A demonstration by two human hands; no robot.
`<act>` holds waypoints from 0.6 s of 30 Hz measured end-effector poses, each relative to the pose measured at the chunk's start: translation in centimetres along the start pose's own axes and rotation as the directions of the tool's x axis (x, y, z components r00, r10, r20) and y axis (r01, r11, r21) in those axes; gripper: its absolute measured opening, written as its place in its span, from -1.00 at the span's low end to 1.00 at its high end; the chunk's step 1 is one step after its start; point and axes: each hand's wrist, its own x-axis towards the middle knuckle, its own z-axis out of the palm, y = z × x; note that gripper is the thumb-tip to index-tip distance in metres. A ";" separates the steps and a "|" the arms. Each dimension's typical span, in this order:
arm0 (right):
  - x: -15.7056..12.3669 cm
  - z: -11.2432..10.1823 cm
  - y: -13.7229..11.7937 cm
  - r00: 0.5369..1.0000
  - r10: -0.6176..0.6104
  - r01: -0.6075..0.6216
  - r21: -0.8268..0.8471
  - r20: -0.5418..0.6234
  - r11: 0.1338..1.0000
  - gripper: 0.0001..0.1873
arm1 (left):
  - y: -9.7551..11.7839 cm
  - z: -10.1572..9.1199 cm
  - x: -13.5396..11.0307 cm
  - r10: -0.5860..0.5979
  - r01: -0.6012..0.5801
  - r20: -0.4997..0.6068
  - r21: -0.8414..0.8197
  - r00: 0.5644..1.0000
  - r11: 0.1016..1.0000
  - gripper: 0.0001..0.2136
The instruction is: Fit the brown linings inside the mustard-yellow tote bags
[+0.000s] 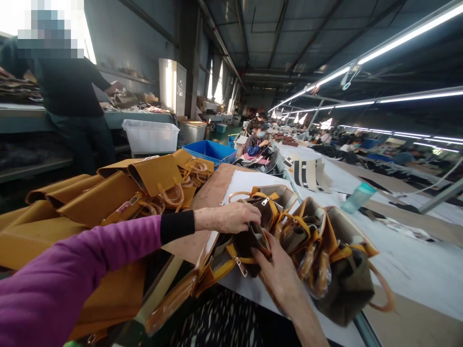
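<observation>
Before me a handbag (224,272) with dark lining, mustard trim and a metal zip pull stands with its mouth open toward me. Over its opening, my left hand (235,217) has its fingers bent and pinched at the edge of the inner lining; the fingertips are partly hidden. From the right, my right hand (278,270) grips the same lining edge between thumb and fingers. A plastic-wrapped handle (171,303) hangs from the bag toward me. Just right of my hands, more dark-lined handbags (345,284) crowd together, their handles wrapped in plastic.
Mustard handbags (97,202) are piled at my left. Behind them stand a blue bin (210,150) and a white plastic tub (150,136). A teal bottle (359,197) is on the long white table (408,260). A person in dark clothes (72,91) stands at the left bench.
</observation>
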 end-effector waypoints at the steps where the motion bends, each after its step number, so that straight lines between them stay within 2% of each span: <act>1: 0.2 -0.4 0.1 0.999 0.000 -0.002 0.045 0.050 0.999 -0.58 | -0.4 0.2 0.1 -0.002 0.002 -0.010 0.001 1.000 1.000 -0.81; 5: 1.1 -1.7 0.7 0.992 -0.013 -0.008 0.166 0.129 0.986 -0.61 | -0.8 0.7 -0.3 -0.018 0.018 -0.056 -0.003 0.998 1.000 -0.76; 8: 1.7 -2.5 0.5 0.988 -0.030 -0.004 0.226 0.149 0.974 -0.61 | -1.1 0.8 -0.4 -0.027 0.028 0.004 -0.034 1.000 0.999 -0.72; 13: 1.6 -4.3 0.2 0.983 -0.006 -0.037 0.232 0.181 0.972 -0.57 | -1.9 1.1 0.4 -0.144 0.153 0.088 -0.104 0.986 0.983 -0.71; 18: 1.3 -4.0 2.1 0.982 -0.011 -0.053 0.325 0.191 0.944 -0.50 | -1.1 1.9 1.4 -0.180 0.194 0.124 -0.112 0.976 0.974 -0.82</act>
